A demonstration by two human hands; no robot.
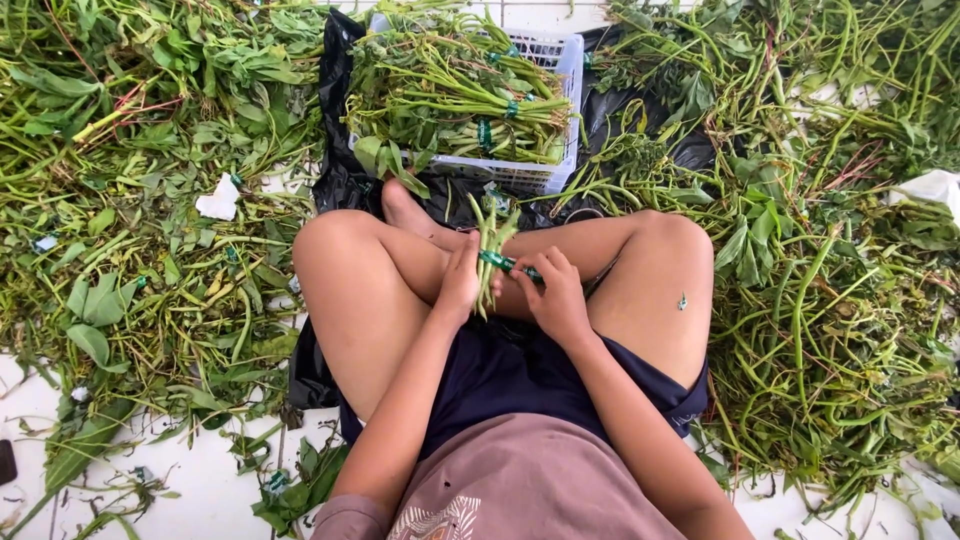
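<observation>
Your left hand (460,280) is wrapped around a small bundle of green stalks (490,250) at frame centre, while your right hand (555,295) pinches its green band (505,263). Loose greens (140,200) crowd both sides; the white basket (565,100) sits just above your knees.

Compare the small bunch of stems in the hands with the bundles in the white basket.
The small bunch stands upright between the left hand and right hand; the basket bundles lie flat, stacked across the white basket. The small bunch is a single thin bundle, while the basket bundles are many and leafier. Both are green stems with a green band around them.
</observation>
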